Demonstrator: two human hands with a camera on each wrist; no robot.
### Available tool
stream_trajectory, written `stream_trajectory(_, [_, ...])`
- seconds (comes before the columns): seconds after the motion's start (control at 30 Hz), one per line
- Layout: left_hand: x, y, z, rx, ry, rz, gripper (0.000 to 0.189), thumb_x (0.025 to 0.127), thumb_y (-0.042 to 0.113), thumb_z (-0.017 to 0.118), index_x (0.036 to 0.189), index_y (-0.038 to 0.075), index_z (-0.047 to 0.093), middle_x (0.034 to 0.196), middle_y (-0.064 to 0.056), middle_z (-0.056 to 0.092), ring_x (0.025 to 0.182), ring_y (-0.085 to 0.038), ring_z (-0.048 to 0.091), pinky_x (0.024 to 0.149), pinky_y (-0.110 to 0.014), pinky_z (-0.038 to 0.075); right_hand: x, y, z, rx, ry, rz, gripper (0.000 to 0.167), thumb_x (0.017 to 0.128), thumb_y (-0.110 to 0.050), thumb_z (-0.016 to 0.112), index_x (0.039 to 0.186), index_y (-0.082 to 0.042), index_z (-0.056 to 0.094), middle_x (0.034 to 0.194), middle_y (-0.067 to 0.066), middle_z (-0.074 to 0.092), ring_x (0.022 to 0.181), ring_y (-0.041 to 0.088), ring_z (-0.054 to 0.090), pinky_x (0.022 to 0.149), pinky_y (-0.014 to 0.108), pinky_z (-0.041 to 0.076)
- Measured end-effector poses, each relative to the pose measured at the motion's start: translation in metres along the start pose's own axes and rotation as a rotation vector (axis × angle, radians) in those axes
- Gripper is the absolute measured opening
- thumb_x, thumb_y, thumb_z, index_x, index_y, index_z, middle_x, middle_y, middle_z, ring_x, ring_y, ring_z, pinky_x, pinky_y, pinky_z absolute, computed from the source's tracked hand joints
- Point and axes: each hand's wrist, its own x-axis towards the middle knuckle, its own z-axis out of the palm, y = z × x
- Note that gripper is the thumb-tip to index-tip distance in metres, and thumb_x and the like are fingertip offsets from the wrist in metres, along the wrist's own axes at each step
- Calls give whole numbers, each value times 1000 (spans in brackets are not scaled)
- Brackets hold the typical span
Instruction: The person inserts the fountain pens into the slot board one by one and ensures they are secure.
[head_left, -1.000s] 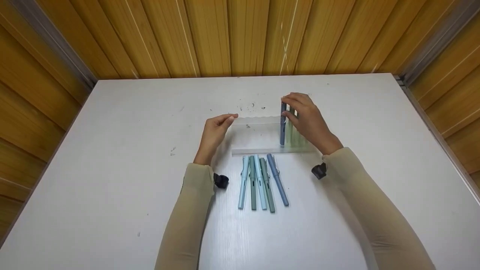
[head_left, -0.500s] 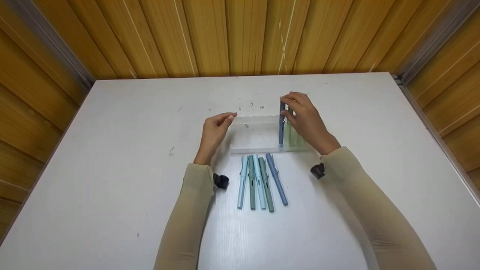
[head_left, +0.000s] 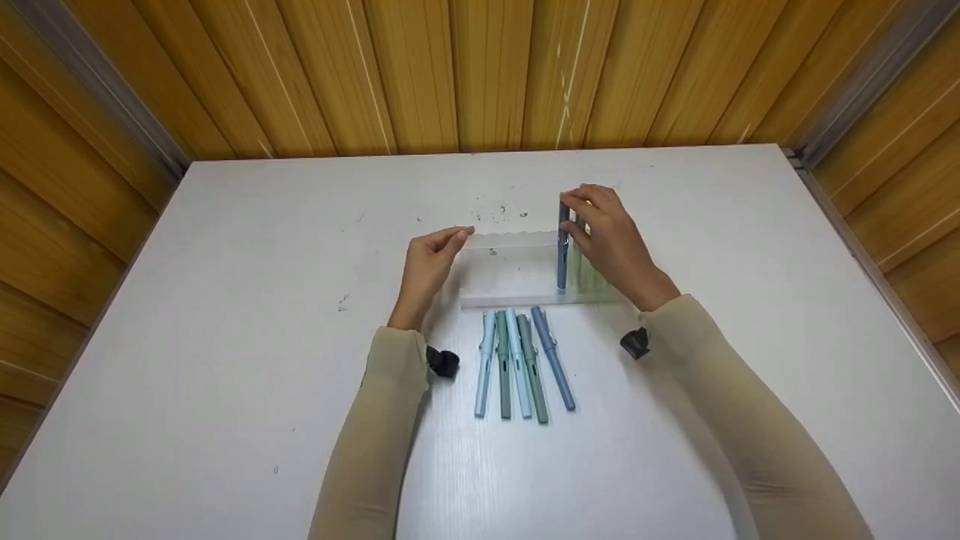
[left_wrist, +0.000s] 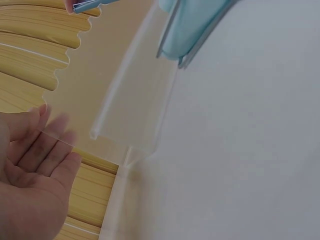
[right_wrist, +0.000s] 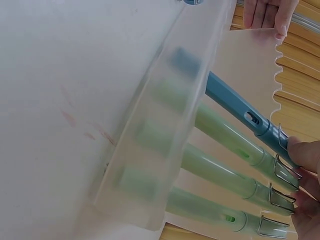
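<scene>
A clear, scalloped-edge pen stand (head_left: 510, 271) is upright on the white table. At its upper left corner, my left hand (head_left: 430, 261) pinches the edge between thumb and index finger. My right hand (head_left: 619, 238) holds the top of a dark blue pen (head_left: 562, 259), with its lower end in the stand's ledge. Beside that pen, 3 light green pens (right_wrist: 225, 131) lean in the stand in the right wrist view, partly behind the right hand in the head view.
In front of the stand lie several pens side by side: light blue pens (head_left: 486, 369), green pens (head_left: 504, 379) and a blue pen (head_left: 555, 361). Wood-patterned panels (head_left: 420, 75) rise behind the table (head_left: 225, 337).
Hardly anything differs: both hands keep their places on the stand and the dark blue pen, and the view shifts slightly.
</scene>
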Motion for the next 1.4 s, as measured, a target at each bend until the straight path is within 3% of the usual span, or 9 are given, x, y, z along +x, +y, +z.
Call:
stream_trajectory(0.2, [-1,-1,0,3,-8,14,28,96,26,59,115,8,70,123,-7,67,124,-19,56,107,-37,42,-4,3,2,-4,80,-29,37,89,-10,68,124,1,61,123,15,60,122,28,50,104,37,44])
stream_trajectory(0.33, [-1,0,0,-1,-3,9,28,96,26,60,114,8,70,123,-7,67,124,-20,56,107,-38,42,-9,0,0,17,153,-51,29,90,-10,67,118,-2,66,112,13,62,111,26,54,95,35,50])
stream_trajectory(0.47, [0,1,1,-1,-1,-5,27,96,26,60,114,9,71,122,-6,68,124,-19,56,107,-37,42,-16,-4,-1,41,154,-50,26,89,-11,69,114,-2,68,107,13,64,104,25,56,91,35,52])
stream_trajectory(0.7, [0,0,1,-4,4,-8,26,96,25,60,113,9,71,121,-5,68,123,-18,57,106,-37,43,-32,-9,1,169,64,-18,30,88,-11,70,116,-2,67,107,13,65,103,23,62,92,33,52])
stream_trajectory(0.9, [0,0,0,4,0,-17,27,96,26,60,114,10,71,122,-6,68,122,-19,57,106,-37,43,-46,-16,6,252,-20,-15,30,85,-11,73,114,-4,68,103,7,68,92,18,65,83,30,55])
stream_trajectory(1.07, [0,1,1,5,0,-6,27,96,25,60,113,8,71,122,-7,68,124,-20,57,107,-37,42,-56,-20,10,301,-85,-3,33,81,-9,76,112,-3,69,100,10,70,85,18,66,76,31,56])
stream_trajectory(1.2, [0,0,1,10,7,9,27,96,25,60,113,7,71,122,-8,68,123,-21,57,107,-38,42,-61,-21,11,370,-169,61,33,82,-7,75,114,-1,68,100,13,70,85,19,67,78,32,57])
stream_trajectory(1.4, [0,0,1,15,11,0,27,96,25,60,114,8,71,122,-7,68,123,-20,57,106,-37,43,-64,-22,11,445,-329,224,32,85,-9,73,114,2,67,101,14,71,88,21,68,79,32,58])
